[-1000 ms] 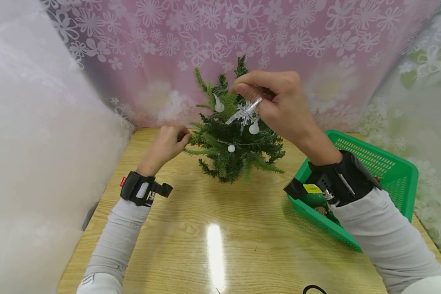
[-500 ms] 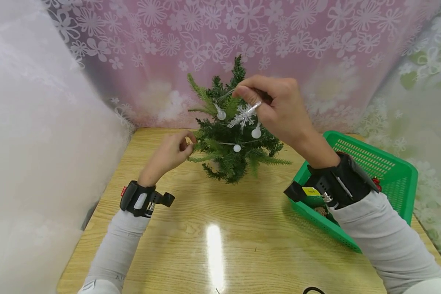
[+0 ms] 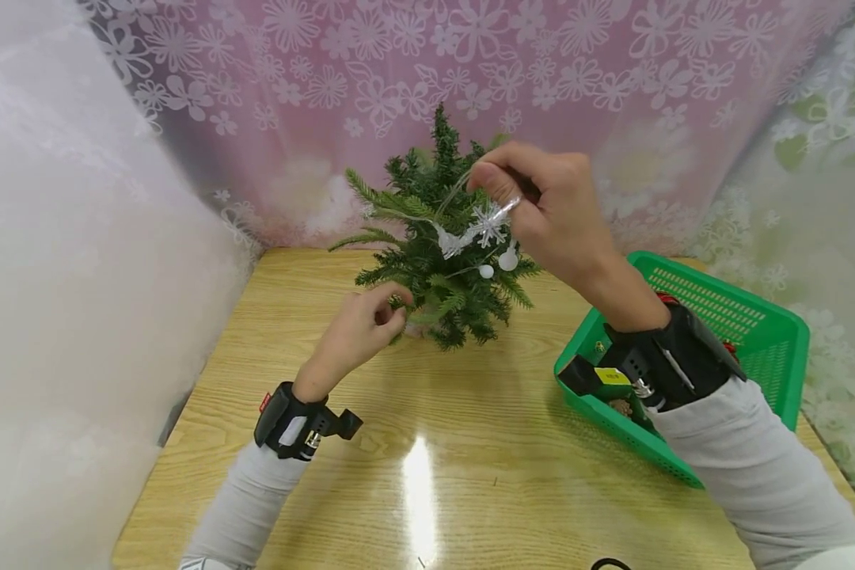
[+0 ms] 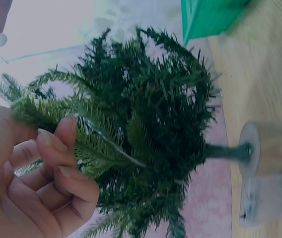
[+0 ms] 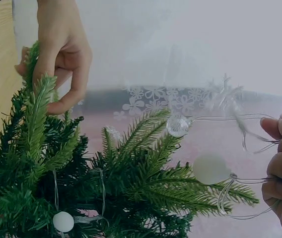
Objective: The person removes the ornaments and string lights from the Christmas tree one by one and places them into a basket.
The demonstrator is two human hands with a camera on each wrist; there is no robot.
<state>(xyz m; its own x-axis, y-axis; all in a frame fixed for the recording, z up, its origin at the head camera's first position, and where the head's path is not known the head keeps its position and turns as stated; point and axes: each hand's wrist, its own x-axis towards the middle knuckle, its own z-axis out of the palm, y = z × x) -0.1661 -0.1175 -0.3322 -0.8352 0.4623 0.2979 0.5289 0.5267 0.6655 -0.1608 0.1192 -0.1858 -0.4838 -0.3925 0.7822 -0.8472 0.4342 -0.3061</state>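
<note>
A small green artificial Christmas tree stands on the table, its base seen in the left wrist view. My left hand pinches a branch at the tree's lower front left. At the tree's upper right, my right hand grips the clear wire of a string of lights. A clear snowflake and white balls hang from that string below the right hand. Part of the wire runs among the branches, with another small white ball against the needles.
To the right sits a green plastic basket with red and other small decorations in it, partly hidden by the right forearm. A small clear box lies beside the tree base. A flowered pink curtain hangs behind.
The tree has turned and tilted a little, its top shifting left. My left hand has moved right and nearer me along with the branches. The right hand has moved slightly right, still holding the wire.
</note>
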